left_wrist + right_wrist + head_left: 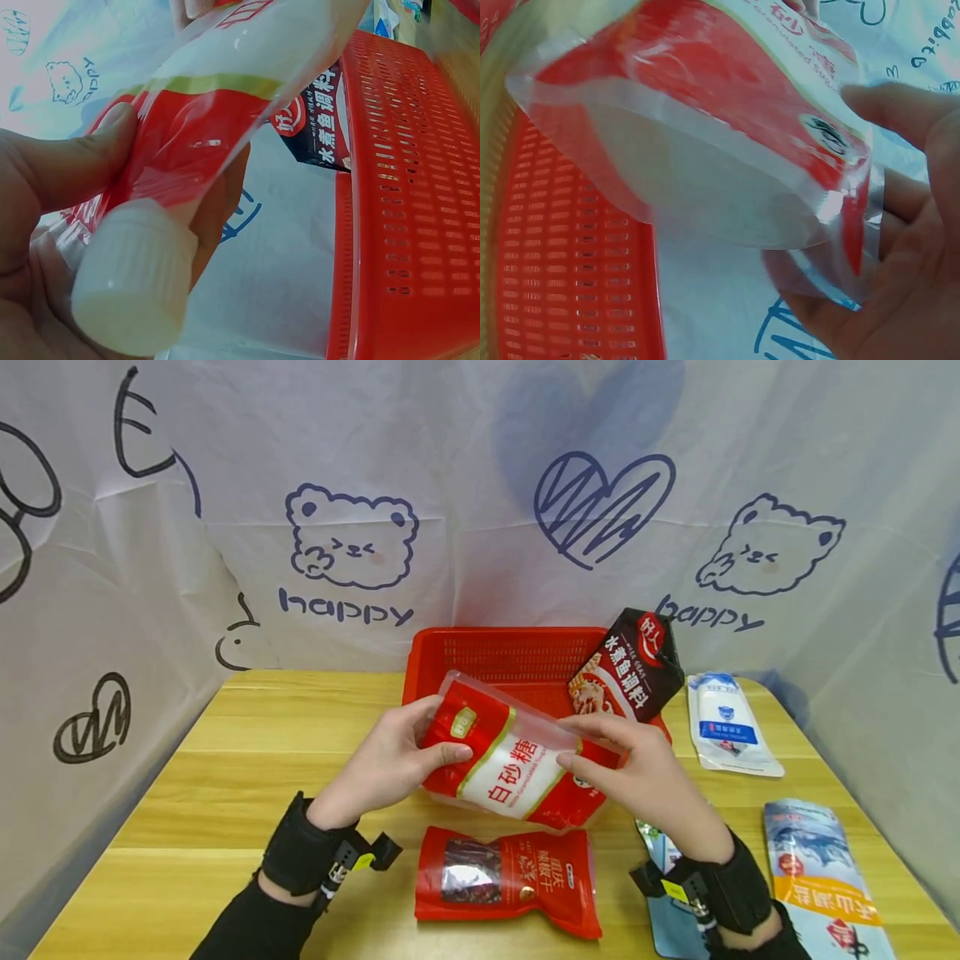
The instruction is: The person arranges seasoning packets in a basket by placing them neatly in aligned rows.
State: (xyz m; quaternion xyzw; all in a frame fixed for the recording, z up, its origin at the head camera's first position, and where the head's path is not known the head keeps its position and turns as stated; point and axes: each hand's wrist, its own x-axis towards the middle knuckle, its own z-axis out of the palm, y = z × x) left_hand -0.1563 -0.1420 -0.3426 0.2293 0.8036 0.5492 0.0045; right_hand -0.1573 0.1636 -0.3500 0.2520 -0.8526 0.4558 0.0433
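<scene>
A red and white bag of white granulated sugar (pixel 517 764) is held tilted in front of the red basket (pixel 510 647). My left hand (pixel 397 760) grips its left end, thumb on the printed front; in the left wrist view a white screw cap (pixel 135 277) sticks out beside the palm. At the other end my right hand (pixel 630 768) holds the bag between thumb and fingers, and the right wrist view shows its clear bottom fold (pixel 705 176). A dark seasoning packet (pixel 630 664) leans upright in the basket's right side.
Below the sugar lies a red bag of dried chilies (pixel 510 877). At the right are a white and blue packet (pixel 727 722) and a blue and orange salt bag (pixel 821 877). A light blue packet (pixel 667 902) lies partly under my right forearm. A drawn-on white cloth hangs behind.
</scene>
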